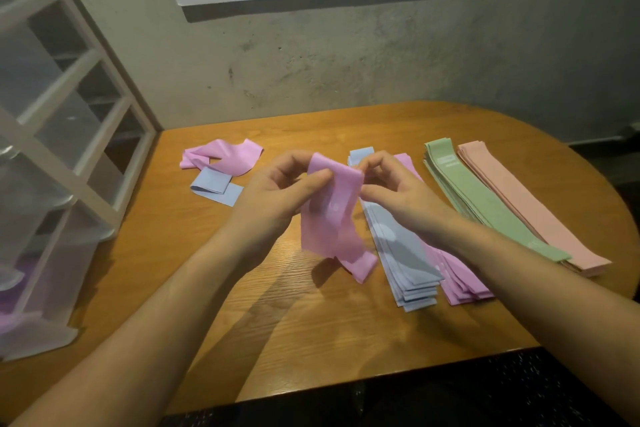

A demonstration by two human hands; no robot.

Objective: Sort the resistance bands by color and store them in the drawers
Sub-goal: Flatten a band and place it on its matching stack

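Drawer unit stands left of the table (bands stacked right).

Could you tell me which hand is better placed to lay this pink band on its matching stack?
Probably the right hand: the pink stack lies on its side, under that forearm.

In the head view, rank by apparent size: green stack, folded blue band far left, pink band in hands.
1. green stack, clearly largest.
2. pink band in hands.
3. folded blue band, smallest, though farther away, so unsure.
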